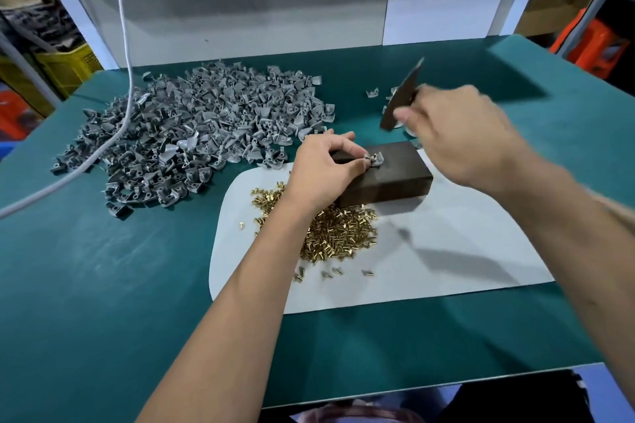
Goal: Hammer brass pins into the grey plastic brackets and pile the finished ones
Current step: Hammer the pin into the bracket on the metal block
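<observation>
While the left hand [321,165] pinched the bracket [375,159] on the block [395,178], the right hand [457,129] gripped a hammer [402,96] raised just above & behind it.

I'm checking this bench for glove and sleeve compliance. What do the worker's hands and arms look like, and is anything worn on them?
Both are bare. The left hand and right hand show no gloves, rings or watch. Both forearms are uncovered up to the frame's edge, with no sleeve in view. The right hand is motion-blurred, so small details there cannot be told.
</observation>
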The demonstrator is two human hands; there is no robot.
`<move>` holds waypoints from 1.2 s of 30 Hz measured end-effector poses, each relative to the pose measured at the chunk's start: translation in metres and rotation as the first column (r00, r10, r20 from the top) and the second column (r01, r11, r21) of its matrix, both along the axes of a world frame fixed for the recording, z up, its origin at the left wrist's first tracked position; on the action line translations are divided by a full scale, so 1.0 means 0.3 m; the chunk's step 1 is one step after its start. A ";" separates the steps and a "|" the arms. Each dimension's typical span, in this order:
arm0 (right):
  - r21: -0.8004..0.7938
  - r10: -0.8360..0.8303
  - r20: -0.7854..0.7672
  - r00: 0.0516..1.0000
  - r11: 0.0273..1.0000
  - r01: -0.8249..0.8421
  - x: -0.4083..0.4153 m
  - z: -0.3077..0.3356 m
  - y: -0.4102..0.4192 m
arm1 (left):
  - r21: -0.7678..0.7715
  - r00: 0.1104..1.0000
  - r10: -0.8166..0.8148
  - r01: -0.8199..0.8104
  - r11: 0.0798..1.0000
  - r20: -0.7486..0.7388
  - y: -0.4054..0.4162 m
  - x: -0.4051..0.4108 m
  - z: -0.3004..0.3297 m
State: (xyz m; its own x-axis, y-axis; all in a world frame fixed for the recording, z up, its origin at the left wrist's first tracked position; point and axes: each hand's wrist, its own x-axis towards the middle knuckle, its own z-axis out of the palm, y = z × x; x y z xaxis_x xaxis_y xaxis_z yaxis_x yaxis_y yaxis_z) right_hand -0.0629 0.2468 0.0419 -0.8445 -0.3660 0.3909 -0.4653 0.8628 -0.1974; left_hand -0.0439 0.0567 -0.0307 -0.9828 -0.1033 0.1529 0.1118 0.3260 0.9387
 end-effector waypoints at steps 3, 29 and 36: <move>0.063 0.037 0.067 0.997 0.997 -0.041 0.016 -0.025 -0.039 | 0.017 1.000 -0.011 0.011 1.000 -0.015 -0.002 -0.008 -0.016; 0.138 -0.037 0.138 0.990 0.990 0.018 0.033 0.062 -0.034 | -0.034 1.000 0.004 -0.005 0.999 -0.013 0.003 -0.002 -0.008; 0.298 -0.030 0.251 0.968 0.953 -0.048 0.049 -0.003 -0.070 | -0.046 1.000 0.010 -0.011 0.999 -0.019 0.001 -0.003 -0.017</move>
State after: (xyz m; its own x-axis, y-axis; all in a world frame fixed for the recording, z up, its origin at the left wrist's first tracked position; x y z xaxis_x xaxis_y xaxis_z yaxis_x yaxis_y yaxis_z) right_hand -0.0484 0.2257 0.0409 -0.8967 -0.4410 0.0388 -0.4424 0.8959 -0.0414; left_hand -0.0449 0.0569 -0.0359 -0.9788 -0.1056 0.1757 0.1253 0.3701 0.9205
